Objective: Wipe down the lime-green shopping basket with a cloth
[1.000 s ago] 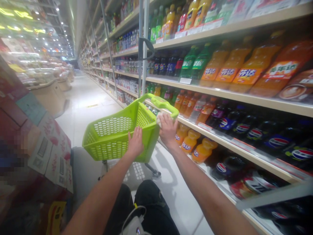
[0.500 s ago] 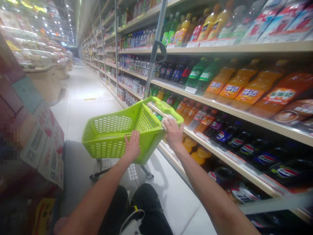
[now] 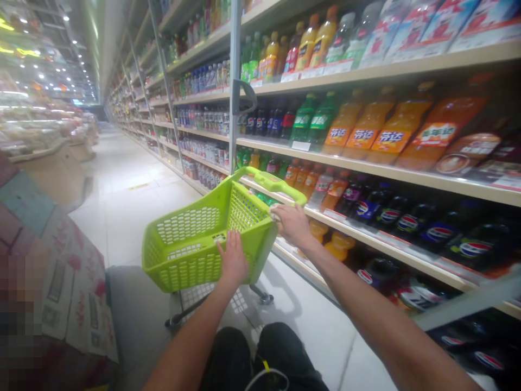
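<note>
A lime-green plastic shopping cart [image 3: 179, 241] with perforated walls stands in front of me, its basket bare inside. My left hand [image 3: 234, 260] lies against the near side rim, fingers stretched out and thumb apart. At the basket's rear corner, just below the end of the push handle [image 3: 274, 182], is my right hand [image 3: 292, 224]. Its fingers are closed on a crumpled white wipe [image 3: 275, 213], pressed against the green plastic. Whether the wipe is cloth or paper, I cannot tell.
Drink shelves [image 3: 366, 176] line the right side, holding orange soda bottles [image 3: 393, 127] and dark cola bottles [image 3: 439, 233]. A grey shelf post [image 3: 235, 65] rises behind the cart. Printed cardboard boxes [image 3: 75, 288] stand at left. Tiled aisle floor [image 3: 134, 206] runs into the distance.
The view has turned right, so the shelves sit further left in it. My right hand with the wipe has slid off the handle end, slightly down the corner. My left hand stays at the rim.
</note>
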Tool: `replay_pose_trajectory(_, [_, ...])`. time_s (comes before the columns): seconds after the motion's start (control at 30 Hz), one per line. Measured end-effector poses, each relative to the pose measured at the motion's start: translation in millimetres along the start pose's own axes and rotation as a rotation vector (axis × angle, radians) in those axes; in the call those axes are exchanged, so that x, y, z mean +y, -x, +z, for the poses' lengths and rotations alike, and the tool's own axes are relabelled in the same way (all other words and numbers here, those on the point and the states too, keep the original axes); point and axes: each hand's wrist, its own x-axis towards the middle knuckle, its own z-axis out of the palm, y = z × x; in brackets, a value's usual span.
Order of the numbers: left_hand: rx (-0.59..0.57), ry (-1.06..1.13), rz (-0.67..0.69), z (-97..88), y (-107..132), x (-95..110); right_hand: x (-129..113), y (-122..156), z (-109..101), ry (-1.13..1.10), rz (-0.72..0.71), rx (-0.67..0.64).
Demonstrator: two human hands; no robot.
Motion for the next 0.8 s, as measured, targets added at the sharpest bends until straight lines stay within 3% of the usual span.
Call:
replay_pose_trajectory(0.43, [-0.042, -0.023, 0.113, -5.3, 11, 26, 31, 36, -18, -0.039, 0.004, 0.064])
replay_pose_trajectory(0.63, [0.002, -0.113, 0.113, 0.3, 18, 5, 42, 36, -24, -0.074, 0.023, 0.085])
replay_pose_trajectory(0.8, [0.016, -0.211, 0.008, 2.4, 41, -23, 44, 34, -26, -0.098, -0.003, 0.083])
